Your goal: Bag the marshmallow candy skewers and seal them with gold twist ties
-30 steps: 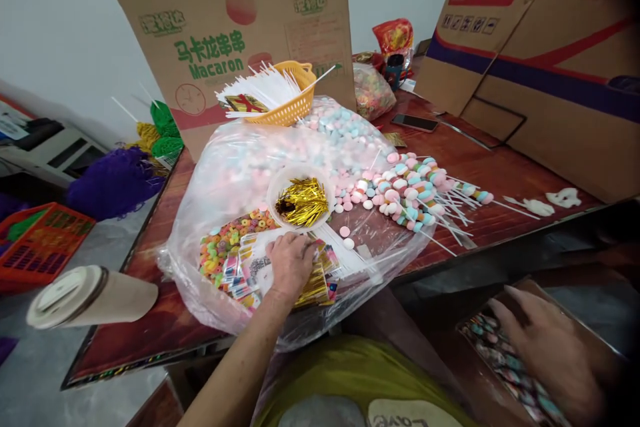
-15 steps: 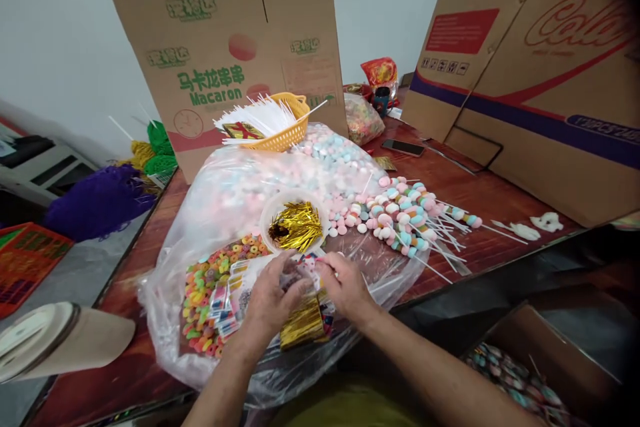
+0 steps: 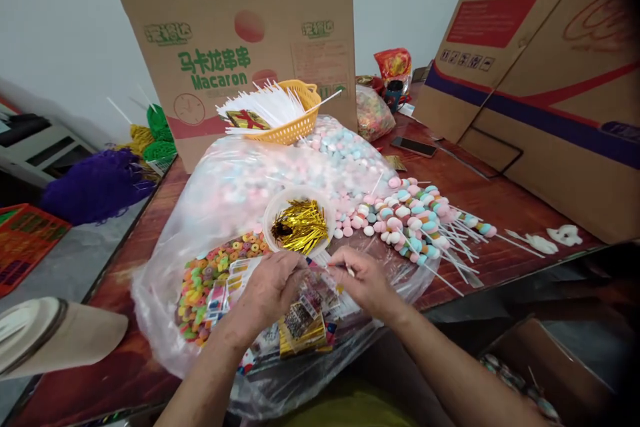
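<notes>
My left hand (image 3: 273, 283) is closed at the fingertips on a clear printed plastic bag (image 3: 313, 300), which hangs below the fingers. Close beside it, my right hand (image 3: 363, 280) pinches a thin white stick (image 3: 351, 271); only its short end shows between the fingers. Under both hands lie more printed bags (image 3: 235, 283) and a bundle of gold twist ties (image 3: 303, 340). Just beyond the hands stands a clear round tub (image 3: 270, 210) with loose gold twist ties (image 3: 305, 227) in it. Skewers of pastel candies (image 3: 415, 217) lie to the right.
Ring-shaped gummies (image 3: 200, 287) and a large plastic bag of pastel candies (image 3: 225, 180) cover the middle. A yellow basket (image 3: 300, 127) of white sticks stands behind. Cardboard boxes (image 3: 300, 7) rise at the back and right. A lidded cup (image 3: 90, 340) is at left, a phone (image 3: 414, 146) at right.
The clear printed bag now hangs lower from my left hand. My right hand has moved slightly away to the right, and a white stick end shows in its fingers. The view has shifted a little.
</notes>
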### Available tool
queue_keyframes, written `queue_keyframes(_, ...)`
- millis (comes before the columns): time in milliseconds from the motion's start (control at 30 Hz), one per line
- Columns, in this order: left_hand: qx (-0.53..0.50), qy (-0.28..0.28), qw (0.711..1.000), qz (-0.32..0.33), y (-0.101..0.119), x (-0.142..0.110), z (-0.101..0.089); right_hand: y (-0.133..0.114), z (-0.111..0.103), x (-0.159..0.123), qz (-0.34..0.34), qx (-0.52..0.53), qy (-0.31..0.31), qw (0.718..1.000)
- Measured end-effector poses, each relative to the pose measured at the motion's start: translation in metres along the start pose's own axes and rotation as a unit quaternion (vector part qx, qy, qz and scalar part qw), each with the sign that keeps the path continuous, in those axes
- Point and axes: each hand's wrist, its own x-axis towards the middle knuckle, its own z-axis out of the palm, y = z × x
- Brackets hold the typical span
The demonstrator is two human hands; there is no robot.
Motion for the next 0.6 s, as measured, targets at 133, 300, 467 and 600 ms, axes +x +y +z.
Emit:
queue_keyframes(133, -0.121, 0.063, 0.981, -0.134, 0.028, -0.007, 0.016, -0.017, 0.003, -0.007, -0.067, -0.059, 0.061, 0.994)
queue_keyframes(300, -0.232, 0.052, 0.956, -0.172, 0.033, -0.012, 0.036, -0.008, 0.002, -0.010, -0.062, -0.163, 0.089, 0.981)
queue_keyframes(467, -0.203, 0.100, 0.965, -0.135, 0.014, -0.014, 0.028, 0.016, -0.034, 0.034, 0.080, -0.371, -0.076, 0.922)
queue_keyframes(600, -0.193, 0.149, 0.958, -0.151, 0.000, -0.019, 0.029, 0.046, -0.090, 0.100, 0.096, -0.498, -0.071, 0.859)
